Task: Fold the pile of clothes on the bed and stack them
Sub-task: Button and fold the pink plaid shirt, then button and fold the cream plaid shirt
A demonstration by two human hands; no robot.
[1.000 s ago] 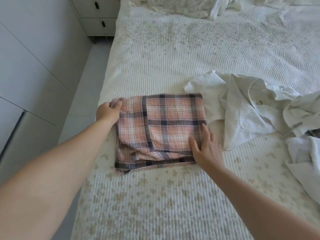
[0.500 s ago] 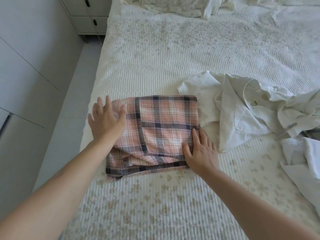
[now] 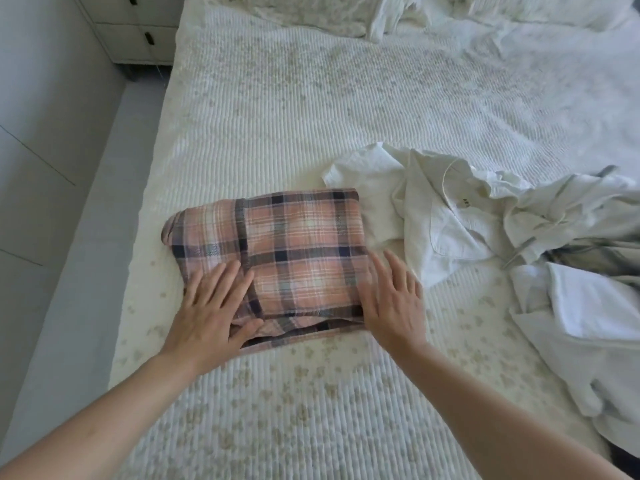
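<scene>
A folded pink plaid garment (image 3: 298, 251) lies on the white quilted bed (image 3: 311, 116) near its left edge. My left hand (image 3: 211, 313) lies flat on the garment's near left corner, fingers straight. My right hand (image 3: 391, 299) rests flat at its near right edge, fingers spread, partly on the bed. To the right sprawls a crumpled white shirt (image 3: 433, 220), touching the plaid garment's far right corner. Further right is a loose pile of white and grey clothes (image 3: 581, 271).
Pillows and bunched bedding (image 3: 329, 12) lie at the head of the bed. A white bedside drawer unit (image 3: 138, 26) stands at the top left. A narrow strip of floor (image 3: 79, 254) runs between the bed's left edge and a grey wall.
My left hand let go of the garment's far left corner, then slid down to its near left corner and lies flat. My right hand shifted a little toward the near right edge.
</scene>
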